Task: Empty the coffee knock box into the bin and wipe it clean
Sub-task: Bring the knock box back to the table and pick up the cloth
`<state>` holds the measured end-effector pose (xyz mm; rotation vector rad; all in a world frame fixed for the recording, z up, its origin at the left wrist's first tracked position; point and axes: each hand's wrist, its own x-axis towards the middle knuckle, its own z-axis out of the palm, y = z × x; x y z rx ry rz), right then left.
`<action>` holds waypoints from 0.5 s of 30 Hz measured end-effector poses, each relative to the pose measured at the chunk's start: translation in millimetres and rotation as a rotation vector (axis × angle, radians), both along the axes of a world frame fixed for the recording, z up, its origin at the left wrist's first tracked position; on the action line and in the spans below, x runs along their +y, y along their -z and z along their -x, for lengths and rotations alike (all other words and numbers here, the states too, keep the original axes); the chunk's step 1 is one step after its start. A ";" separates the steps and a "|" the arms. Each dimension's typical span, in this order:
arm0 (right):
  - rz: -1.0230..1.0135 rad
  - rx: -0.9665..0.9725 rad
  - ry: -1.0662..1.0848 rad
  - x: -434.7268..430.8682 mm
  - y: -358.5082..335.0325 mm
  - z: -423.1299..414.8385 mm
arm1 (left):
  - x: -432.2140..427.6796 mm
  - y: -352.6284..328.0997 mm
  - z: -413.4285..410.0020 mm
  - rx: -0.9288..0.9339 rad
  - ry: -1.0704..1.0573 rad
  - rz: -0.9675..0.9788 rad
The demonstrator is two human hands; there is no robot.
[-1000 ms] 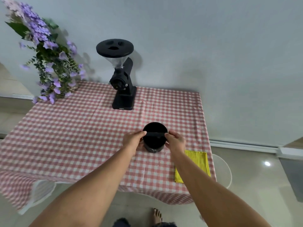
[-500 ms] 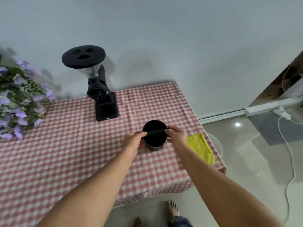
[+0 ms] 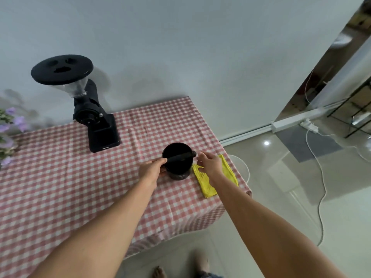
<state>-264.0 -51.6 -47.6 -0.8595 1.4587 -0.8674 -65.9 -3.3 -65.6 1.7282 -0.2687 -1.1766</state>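
A round black knock box stands on the checked tablecloth near the table's right edge, with a black bar across its top. My left hand grips the left end of that bar and the box's rim. Just right of the box, my right hand hovers with fingers spread, a small gap away from the bar's right end. A yellow cloth lies flat on the table under my right hand and wrist, beside the box.
A black coffee grinder stands at the back by the wall. Purple flowers sit at the far left. The table's right edge drops to a tiled floor with a white cable. My bare feet show below the table's front edge.
My right hand has let go of the bar's right end and drawn back to the right, opening over the yellow cloth. The view has swung to the right.
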 end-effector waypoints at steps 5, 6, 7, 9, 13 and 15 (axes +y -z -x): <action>0.029 0.254 -0.006 -7.7 8.2 30.2 | -1.9 -3.3 16.0 -0.005 -0.027 0.006; 0.034 0.346 -0.013 -9.3 9.6 36.7 | -1.9 -3.4 17.9 -0.012 -0.040 0.005; 0.025 0.440 -0.023 -11.1 10.7 43.2 | -2.2 -2.7 19.3 -0.019 -0.051 0.001; -0.016 0.632 -0.065 -14.1 15.1 56.0 | -2.7 -1.6 20.9 -0.022 -0.060 0.003; -0.149 0.917 -0.169 -12.8 25.3 71.8 | -2.9 0.7 20.8 -0.010 -0.059 0.006; -0.203 0.939 -0.185 -11.1 29.3 74.4 | -2.4 2.6 19.5 -0.008 -0.061 0.008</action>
